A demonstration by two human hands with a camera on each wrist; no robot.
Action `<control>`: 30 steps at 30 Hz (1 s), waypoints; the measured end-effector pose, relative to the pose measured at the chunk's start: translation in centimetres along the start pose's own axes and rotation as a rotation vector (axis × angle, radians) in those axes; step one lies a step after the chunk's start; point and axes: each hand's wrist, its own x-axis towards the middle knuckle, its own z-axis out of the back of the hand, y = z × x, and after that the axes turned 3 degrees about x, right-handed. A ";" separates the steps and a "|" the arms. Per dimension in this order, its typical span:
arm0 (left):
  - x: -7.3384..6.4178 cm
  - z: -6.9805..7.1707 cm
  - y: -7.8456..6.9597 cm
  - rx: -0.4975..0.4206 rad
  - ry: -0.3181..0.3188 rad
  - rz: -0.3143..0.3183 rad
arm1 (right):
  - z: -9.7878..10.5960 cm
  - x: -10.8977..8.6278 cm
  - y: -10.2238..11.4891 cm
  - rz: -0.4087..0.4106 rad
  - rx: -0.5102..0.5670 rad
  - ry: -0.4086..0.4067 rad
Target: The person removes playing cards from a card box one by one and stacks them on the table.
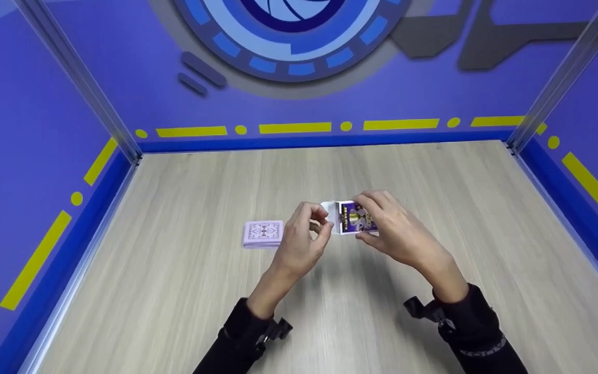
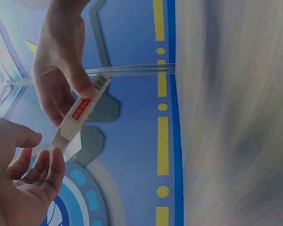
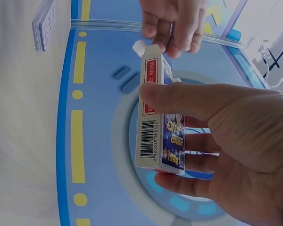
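Observation:
My right hand (image 1: pixel 395 228) grips a small playing-card box (image 1: pixel 358 217), thumb on one narrow side and fingers across the other. The box has a dark purple printed face, and its narrow side, with a red label and barcode (image 3: pixel 149 139), shows in the right wrist view. Its white end flap (image 1: pixel 331 215) stands out toward my left hand (image 1: pixel 301 239). The left fingers are bent loosely right beside that flap, thumb and forefinger apart. A squared deck of playing cards (image 1: pixel 263 231) with pale purple backs lies on the table, just left of the left hand.
The wood-grain table (image 1: pixel 200 311) is enclosed by blue printed panels at the back (image 1: pixel 299 111) and both sides. Metal corner posts (image 1: pixel 86 88) rise at the rear. Black straps with small devices (image 1: pixel 460 311) sit on both wrists.

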 end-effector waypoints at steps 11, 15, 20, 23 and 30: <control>-0.3 -1.0 1.5 -0.020 -0.007 0.108 | -0.7 0.1 0.4 0.059 -0.013 0.020; -0.3 -1.1 1.8 -0.020 0.016 0.163 | -0.9 0.2 0.4 0.071 -0.022 0.032; -0.2 -1.0 2.0 -0.026 0.030 0.219 | -1.1 0.2 0.2 0.073 -0.027 0.040; -0.1 -0.8 1.9 -0.038 0.034 0.251 | -1.1 0.1 0.0 0.067 -0.027 0.039; 0.2 -0.4 2.0 -0.108 0.050 0.276 | -1.1 0.1 -0.4 0.047 -0.032 0.048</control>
